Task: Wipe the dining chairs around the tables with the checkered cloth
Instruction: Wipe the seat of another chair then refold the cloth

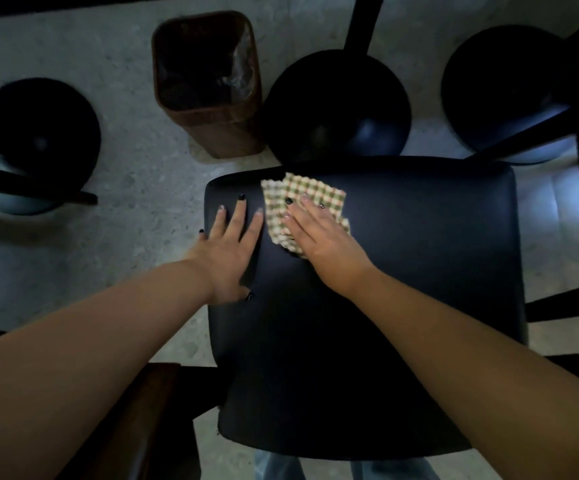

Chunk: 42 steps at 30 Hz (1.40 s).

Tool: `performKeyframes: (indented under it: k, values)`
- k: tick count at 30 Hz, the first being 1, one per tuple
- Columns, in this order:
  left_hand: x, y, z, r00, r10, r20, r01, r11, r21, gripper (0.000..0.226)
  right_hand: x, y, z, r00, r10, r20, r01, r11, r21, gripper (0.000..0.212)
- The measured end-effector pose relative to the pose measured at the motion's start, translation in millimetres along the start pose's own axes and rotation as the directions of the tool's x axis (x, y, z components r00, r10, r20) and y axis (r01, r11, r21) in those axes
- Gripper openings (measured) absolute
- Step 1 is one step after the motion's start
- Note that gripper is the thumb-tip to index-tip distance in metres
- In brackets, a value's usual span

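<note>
A dark padded chair seat (402, 278) fills the middle of the view. The green-and-cream checkered cloth (301, 195) lies flat on its far left part. My right hand (319, 233) presses down on the cloth with straight fingers spread over it. My left hand (232, 244) rests flat on the seat's far left corner, beside the cloth, fingers straight, holding nothing.
A brown waste bin (208, 84) with a plastic liner stands on the pale floor beyond the seat. Three round black table bases (340, 105) (513, 91) (38, 133) sit around it. A brown wooden piece (135, 420) shows at lower left.
</note>
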<state>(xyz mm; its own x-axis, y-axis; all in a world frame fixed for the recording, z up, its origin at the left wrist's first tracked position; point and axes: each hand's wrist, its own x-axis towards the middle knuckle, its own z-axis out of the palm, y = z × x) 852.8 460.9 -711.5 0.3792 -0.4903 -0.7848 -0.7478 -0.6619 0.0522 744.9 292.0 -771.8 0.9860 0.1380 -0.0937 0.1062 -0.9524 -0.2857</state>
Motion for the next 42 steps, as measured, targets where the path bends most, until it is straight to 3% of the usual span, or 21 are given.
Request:
performKeyframes:
  k: [3, 5, 8, 11, 13, 16, 18, 20, 23, 25, 28, 29, 31, 34, 39, 40, 41, 42]
  values:
    - [7.4, 19.2, -3.1, 0.997, 0.074, 0.012, -0.075, 0.994, 0.082, 0.127, -37.7, 34.9, -8.9, 0.979, 0.164, -0.117, -0.153, 0.983, 0.097, 0.049]
    - [13.0, 28.6, -1.3, 0.996, 0.078, 0.040, -0.083, 0.988, 0.127, 0.127, -69.7, 64.5, -13.1, 0.891, 0.428, -0.154, -0.403, 0.900, 0.168, 0.056]
    - [18.0, 30.1, 4.2, 0.997, 0.065, 0.037, -0.069, 0.987, 0.145, 0.130, -123.7, 96.8, -19.2, 0.596, 0.788, -0.151, -0.752, 0.615, 0.237, 0.071]
    - [19.0, 25.2, 7.5, 0.996, 0.088, 0.007, -0.088, 0.986, 0.139, 0.131, -150.7, 107.0, -23.5, 0.245, 0.957, -0.157, -0.854, 0.290, 0.432, 0.066]
    - [18.3, 23.5, 8.5, 0.996, 0.088, -0.004, -0.087, 0.986, 0.142, 0.131, -144.1, 105.0, -22.8, 0.158, 0.976, -0.146, -0.846, 0.211, 0.489, 0.063]
    - [18.6, 23.5, 9.1, 0.996, 0.092, -0.021, -0.088, 0.985, 0.146, 0.132, -114.4, 91.5, -18.9, 0.138, 0.973, -0.186, -0.863, 0.210, 0.460, 0.068]
    - [18.6, 22.0, 9.7, 0.995, 0.097, -0.035, -0.090, 0.983, 0.160, 0.132, -81.8, 70.9, -14.1, 0.208, 0.964, -0.168, -0.881, 0.259, 0.397, 0.072]
    - [18.0, 21.3, 10.4, 0.995, 0.096, -0.040, -0.088, 0.981, 0.173, 0.132, -42.5, 37.3, -6.9, 0.403, 0.900, -0.166, -0.807, 0.435, 0.399, 0.073]
    - [18.5, 21.6, 11.1, 0.995, 0.091, -0.035, -0.084, 0.981, 0.173, 0.131, 4.5, -18.3, 4.2, 0.718, 0.675, -0.173, -0.566, 0.709, 0.421, 0.072]
    - [19.7, 21.4, 11.7, 0.996, 0.088, -0.028, -0.082, 0.983, 0.164, 0.129, 13.2, -32.3, 6.5, 0.850, 0.501, -0.164, -0.413, 0.825, 0.386, 0.064]
    - [20.0, 21.0, 12.6, 0.995, 0.089, -0.033, -0.083, 0.985, 0.152, 0.130, -4.1, -0.6, -2.5, 0.956, 0.270, -0.113, -0.242, 0.947, 0.214, 0.059]
    - [19.9, 21.3, 12.9, 0.995, 0.091, -0.037, -0.084, 0.985, 0.151, 0.131, -16.0, 16.9, -6.5, 0.962, 0.249, -0.114, -0.225, 0.956, 0.189, 0.058]
    - [19.9, 21.2, 13.7, 0.995, 0.090, -0.046, -0.083, 0.985, 0.149, 0.131, -49.3, 57.5, -13.5, 0.907, 0.397, -0.141, -0.357, 0.902, 0.244, 0.053]
    - [21.1, 21.0, 15.8, 0.994, 0.096, -0.057, -0.087, 0.986, 0.143, 0.132, -97.3, 104.3, -25.6, 0.679, 0.719, -0.151, -0.675, 0.691, 0.258, 0.069]
    - [23.1, 20.7, 17.5, 0.993, 0.096, -0.061, -0.087, 0.986, 0.141, 0.132, -62.5, 94.8, -21.5, 0.397, 0.888, -0.231, -0.805, 0.458, 0.378, 0.068]
    - [23.3, 20.7, 17.7, 0.993, 0.096, -0.062, -0.086, 0.986, 0.143, 0.131, -44.5, 84.1, -20.1, 0.367, 0.903, -0.221, -0.802, 0.428, 0.417, 0.069]
    - [23.3, 21.0, 17.8, 0.994, 0.094, -0.061, -0.085, 0.986, 0.144, 0.131, -26.3, 71.8, -18.5, 0.386, 0.899, -0.209, -0.772, 0.439, 0.461, 0.067]
    - [23.2, 21.2, 17.9, 0.994, 0.092, -0.060, -0.082, 0.986, 0.146, 0.131, -8.4, 58.7, -15.8, 0.464, 0.863, -0.201, -0.722, 0.499, 0.478, 0.064]
